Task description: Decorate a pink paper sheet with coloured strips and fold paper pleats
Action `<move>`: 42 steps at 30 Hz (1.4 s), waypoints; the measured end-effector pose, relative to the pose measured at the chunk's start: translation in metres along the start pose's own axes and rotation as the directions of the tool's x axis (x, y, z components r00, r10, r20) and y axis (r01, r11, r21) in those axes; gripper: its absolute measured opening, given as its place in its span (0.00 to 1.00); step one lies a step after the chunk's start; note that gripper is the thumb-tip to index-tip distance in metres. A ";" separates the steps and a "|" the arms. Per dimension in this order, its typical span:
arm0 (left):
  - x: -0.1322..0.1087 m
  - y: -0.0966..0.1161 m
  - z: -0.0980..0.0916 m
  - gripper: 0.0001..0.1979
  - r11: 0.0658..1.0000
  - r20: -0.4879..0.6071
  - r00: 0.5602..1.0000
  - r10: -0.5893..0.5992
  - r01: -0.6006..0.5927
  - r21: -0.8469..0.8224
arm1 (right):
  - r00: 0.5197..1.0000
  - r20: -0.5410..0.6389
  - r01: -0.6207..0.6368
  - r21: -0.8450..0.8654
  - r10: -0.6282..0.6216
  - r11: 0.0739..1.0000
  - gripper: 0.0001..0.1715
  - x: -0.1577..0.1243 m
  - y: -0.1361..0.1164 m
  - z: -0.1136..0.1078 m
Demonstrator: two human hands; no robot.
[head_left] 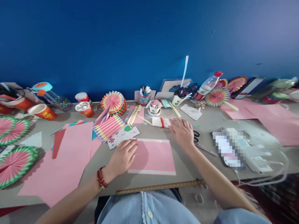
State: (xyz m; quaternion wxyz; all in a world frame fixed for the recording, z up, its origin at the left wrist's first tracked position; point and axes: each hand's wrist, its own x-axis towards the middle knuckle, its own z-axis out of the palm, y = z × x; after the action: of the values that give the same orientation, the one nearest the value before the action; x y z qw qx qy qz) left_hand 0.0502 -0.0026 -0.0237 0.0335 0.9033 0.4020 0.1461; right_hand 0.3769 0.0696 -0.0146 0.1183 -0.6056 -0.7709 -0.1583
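Note:
A pink sheet of paper (153, 155) with white strips along its top and bottom edges lies on the table in front of me. My left hand (122, 155) rests flat at its left edge, fingers stretched out, holding nothing. A white bundle (157, 121) with a red band around it lies just beyond the sheet. My right hand (183, 132) is over its right end, thumb and fingers closed on it. Beside that hand lie scissors (205, 149), partly hidden by my wrist. A printed white card (123, 136) and pleated striped paper (109, 128) lie beyond my left hand.
Large pink sheets (70, 155) and round paper fans (18, 168) spread at the left. Paper cups (43, 112), a pleated rosette (113, 102), a pen cup (144, 99) and a bottle (207, 85) stand along the blue wall. A phone (227, 151) with cables lies right.

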 end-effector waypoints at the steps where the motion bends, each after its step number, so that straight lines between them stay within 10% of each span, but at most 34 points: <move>1: 0.000 -0.005 -0.001 0.19 0.999 0.008 1.000 -0.023 0.023 0.032 | 1.000 -0.011 0.004 0.018 -0.004 1.000 0.23 -0.007 -0.008 -0.003; 7: -0.002 -0.014 0.004 0.26 0.991 0.106 0.994 0.008 -0.022 0.135 | 0.938 0.106 0.294 0.257 -0.329 0.921 0.31 -0.056 -0.050 0.005; 12: -0.016 -0.015 0.009 0.29 0.985 0.134 0.991 0.008 -0.031 0.171 | 0.926 0.135 0.309 0.265 -0.353 0.913 0.33 -0.069 -0.052 0.020; 32: -0.062 -0.011 -0.005 0.17 0.973 -0.052 0.993 -0.107 0.115 0.200 | 0.931 0.164 0.261 0.323 -0.325 0.910 0.38 -0.058 -0.057 0.009; 42: -0.025 -0.009 0.002 0.09 0.953 -0.099 0.954 -0.284 0.292 0.080 | 0.828 0.116 0.317 0.711 -0.549 0.628 0.33 -0.011 -0.134 -0.016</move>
State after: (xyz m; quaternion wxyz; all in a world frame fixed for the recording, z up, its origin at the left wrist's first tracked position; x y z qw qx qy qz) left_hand 0.0282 -0.0145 -0.0329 -0.0054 0.8283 0.5371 0.1595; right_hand 0.2491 0.0247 -0.0173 0.1561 -0.3328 -0.9075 0.2034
